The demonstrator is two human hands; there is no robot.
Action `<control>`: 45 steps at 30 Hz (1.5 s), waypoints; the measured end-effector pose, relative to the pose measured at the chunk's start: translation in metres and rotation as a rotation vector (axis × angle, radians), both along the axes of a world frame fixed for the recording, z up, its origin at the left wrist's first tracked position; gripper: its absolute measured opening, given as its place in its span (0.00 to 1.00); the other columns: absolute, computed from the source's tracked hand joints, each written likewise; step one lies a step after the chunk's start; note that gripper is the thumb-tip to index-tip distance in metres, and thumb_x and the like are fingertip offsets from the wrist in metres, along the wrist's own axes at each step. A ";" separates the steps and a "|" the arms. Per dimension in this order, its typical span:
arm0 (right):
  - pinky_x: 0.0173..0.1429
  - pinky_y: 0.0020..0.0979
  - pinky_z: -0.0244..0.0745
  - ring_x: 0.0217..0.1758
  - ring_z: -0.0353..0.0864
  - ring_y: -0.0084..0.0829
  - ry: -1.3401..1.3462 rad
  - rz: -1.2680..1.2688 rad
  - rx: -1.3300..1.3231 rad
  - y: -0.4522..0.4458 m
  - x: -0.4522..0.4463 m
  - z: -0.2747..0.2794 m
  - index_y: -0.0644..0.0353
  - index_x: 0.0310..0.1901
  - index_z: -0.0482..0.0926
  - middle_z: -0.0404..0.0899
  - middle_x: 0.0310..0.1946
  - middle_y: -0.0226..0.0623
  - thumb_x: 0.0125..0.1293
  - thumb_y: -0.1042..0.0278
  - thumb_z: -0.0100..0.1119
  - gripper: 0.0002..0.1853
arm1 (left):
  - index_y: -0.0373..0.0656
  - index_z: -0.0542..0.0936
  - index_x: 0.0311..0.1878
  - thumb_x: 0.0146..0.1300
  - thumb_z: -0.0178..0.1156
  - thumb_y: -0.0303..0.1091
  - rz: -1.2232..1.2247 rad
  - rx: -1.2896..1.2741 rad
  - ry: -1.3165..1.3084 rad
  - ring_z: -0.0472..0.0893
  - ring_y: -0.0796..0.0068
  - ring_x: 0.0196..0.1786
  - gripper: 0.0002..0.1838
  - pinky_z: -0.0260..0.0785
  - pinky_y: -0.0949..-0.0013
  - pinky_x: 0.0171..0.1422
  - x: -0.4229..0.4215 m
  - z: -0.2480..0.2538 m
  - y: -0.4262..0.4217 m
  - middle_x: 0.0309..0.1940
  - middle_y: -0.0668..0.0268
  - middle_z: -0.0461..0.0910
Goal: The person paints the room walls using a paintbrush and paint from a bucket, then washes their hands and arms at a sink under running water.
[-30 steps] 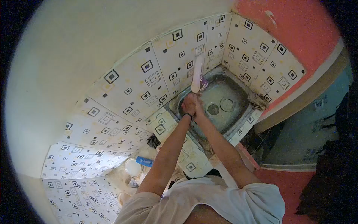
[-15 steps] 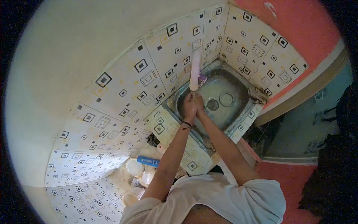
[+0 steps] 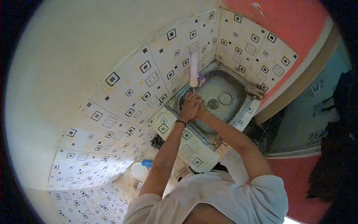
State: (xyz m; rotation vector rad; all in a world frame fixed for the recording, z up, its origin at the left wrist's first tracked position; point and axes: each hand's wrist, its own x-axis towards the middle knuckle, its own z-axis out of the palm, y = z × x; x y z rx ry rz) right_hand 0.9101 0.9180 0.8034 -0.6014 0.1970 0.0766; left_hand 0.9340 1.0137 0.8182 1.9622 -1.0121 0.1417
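Observation:
My left hand (image 3: 190, 107) lies over my right hand (image 3: 200, 109), the two pressed together above the left side of a dark metal sink (image 3: 233, 84). A pale pink pipe-like spout (image 3: 194, 71) hangs from the tiled wall just above them, and water seems to fall from it onto my fingers. The left fingers are partly spread across the right hand; the right fingers are mostly hidden. A dark band circles my left wrist. Beside the spout's end sits a purple packet (image 3: 201, 79).
A crumpled brown cloth (image 3: 255, 91) lies on the sink's right rim. The tiled counter (image 3: 186, 150) borders the sink in front. Lower left are a white-lidded tub (image 3: 139, 170), a blue item (image 3: 147, 163) and a black bundle (image 3: 157, 142). Patterned tiles cover the walls.
My left hand has moved on top of my right, where before they were side by side under the spout. The right elbow is bent further outward. The view has shifted slightly.

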 end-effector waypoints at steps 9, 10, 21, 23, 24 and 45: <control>0.45 0.34 0.74 0.40 0.77 0.31 -0.005 -0.042 0.039 -0.007 0.000 0.007 0.58 0.46 0.72 0.77 0.38 0.36 0.66 0.52 0.49 0.17 | 0.41 0.80 0.36 0.62 0.48 0.39 -0.048 0.180 -0.198 0.71 0.52 0.54 0.14 0.50 0.44 0.66 0.020 -0.013 -0.009 0.41 0.56 0.78; 0.45 0.34 0.74 0.40 0.77 0.31 -0.010 -0.051 0.047 -0.009 0.000 0.007 0.58 0.46 0.72 0.77 0.38 0.36 0.66 0.52 0.49 0.17 | 0.40 0.80 0.37 0.63 0.47 0.40 -0.070 0.182 -0.215 0.71 0.50 0.53 0.15 0.53 0.45 0.64 0.018 -0.013 -0.014 0.42 0.54 0.78; 0.45 0.35 0.75 0.41 0.78 0.31 0.069 -0.199 -0.066 0.042 -0.027 0.050 0.60 0.47 0.72 0.76 0.40 0.36 0.67 0.56 0.49 0.16 | 0.38 0.71 0.49 0.68 0.41 0.47 0.123 -0.035 0.461 0.74 0.56 0.50 0.22 0.62 0.58 0.58 0.034 -0.034 -0.029 0.45 0.53 0.76; 0.45 0.34 0.75 0.40 0.77 0.31 0.138 -0.207 -0.105 0.039 -0.022 0.036 0.59 0.47 0.71 0.76 0.40 0.35 0.66 0.56 0.49 0.16 | 0.38 0.68 0.55 0.67 0.43 0.49 0.230 0.085 -0.041 0.73 0.55 0.51 0.24 0.62 0.57 0.58 0.070 -0.132 -0.037 0.47 0.52 0.75; 0.45 0.34 0.75 0.40 0.77 0.31 0.161 -0.218 -0.105 0.034 -0.011 0.020 0.59 0.47 0.71 0.76 0.40 0.35 0.66 0.56 0.49 0.16 | 0.38 0.66 0.57 0.67 0.45 0.49 0.323 0.164 -0.456 0.73 0.55 0.51 0.26 0.63 0.56 0.57 0.105 -0.215 -0.044 0.48 0.52 0.75; 0.45 0.27 0.71 0.37 0.73 0.25 0.120 -0.551 -0.723 -0.006 -0.013 -0.021 0.61 0.41 0.72 0.76 0.34 0.31 0.67 0.57 0.52 0.14 | 0.34 0.80 0.37 0.63 0.52 0.33 0.307 -0.288 0.409 0.80 0.67 0.30 0.12 0.71 0.66 0.38 -0.027 0.014 -0.036 0.29 0.57 0.82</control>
